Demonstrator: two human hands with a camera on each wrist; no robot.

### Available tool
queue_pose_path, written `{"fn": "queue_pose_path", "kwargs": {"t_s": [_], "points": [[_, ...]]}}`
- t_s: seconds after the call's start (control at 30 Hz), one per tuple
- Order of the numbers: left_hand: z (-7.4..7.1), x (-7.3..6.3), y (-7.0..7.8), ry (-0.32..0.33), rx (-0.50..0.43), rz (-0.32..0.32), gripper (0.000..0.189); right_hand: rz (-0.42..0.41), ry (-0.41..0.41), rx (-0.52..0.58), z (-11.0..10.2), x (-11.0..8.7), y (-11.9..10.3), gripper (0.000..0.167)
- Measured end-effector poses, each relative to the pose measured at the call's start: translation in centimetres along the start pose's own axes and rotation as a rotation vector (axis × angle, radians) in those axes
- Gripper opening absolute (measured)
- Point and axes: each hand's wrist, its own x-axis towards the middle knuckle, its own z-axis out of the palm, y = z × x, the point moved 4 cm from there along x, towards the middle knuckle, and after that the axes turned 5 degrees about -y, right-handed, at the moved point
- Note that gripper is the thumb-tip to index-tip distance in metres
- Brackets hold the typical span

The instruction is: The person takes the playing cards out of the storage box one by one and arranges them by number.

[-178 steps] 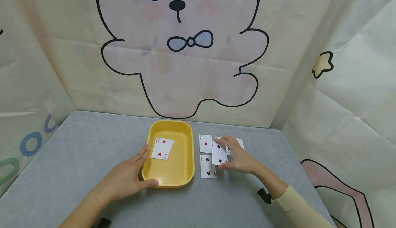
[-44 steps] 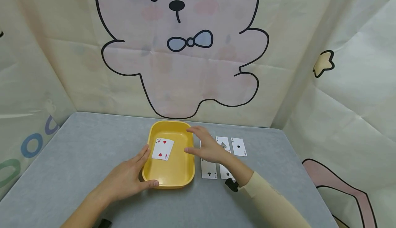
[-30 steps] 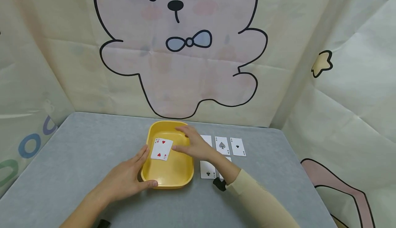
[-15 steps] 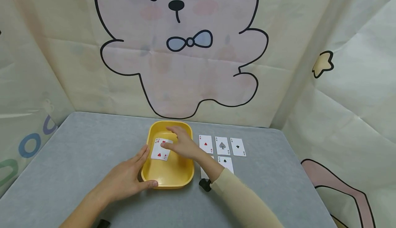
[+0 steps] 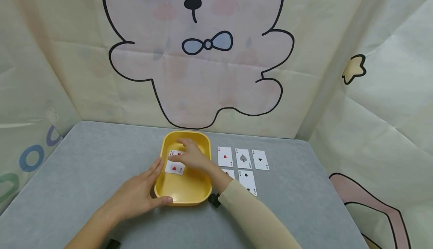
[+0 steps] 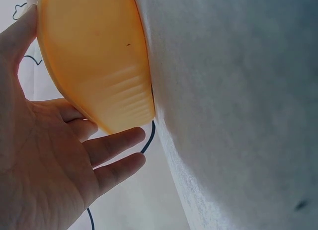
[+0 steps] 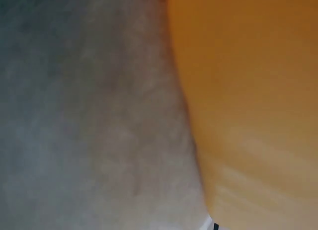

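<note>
My left hand (image 5: pixel 143 190) braces the yellow, rounded plastic tray (image 5: pixel 183 194), lower centre, fingers loosely spread; right hand (image 5: pixel 194 158), thumb and fingers apart, over the white rectangular red-hearts card (image 5: pixel 174 168) inside, contact unclear. I'd pinch its edges, tray steady.

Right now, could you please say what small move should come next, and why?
I would probably pinch the heart card in the yellow tray, since the right hand is over it, thumb and fingers apart, while the left hand touches the tray.
</note>
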Motion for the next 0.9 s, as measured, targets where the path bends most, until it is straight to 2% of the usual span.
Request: {"fn": "queue_pose_path", "kwargs": {"t_s": [0.13,0.57,0.9], "points": [[-0.1,0.1,0.1,0.004,0.008,0.005,0.111,0.027,-0.013,-0.051,0.3,0.1,-0.2,0.08],[0.1,-0.1,0.0,0.01,0.009,0.013,0.112,0.042,-0.038,-0.325,1.2,0.7,0.4,0.095],[0.2,-0.1,0.0,0.003,-0.005,0.006,0.111,0.073,-0.066,-0.407,1.6,0.5,0.6,0.102]]}}
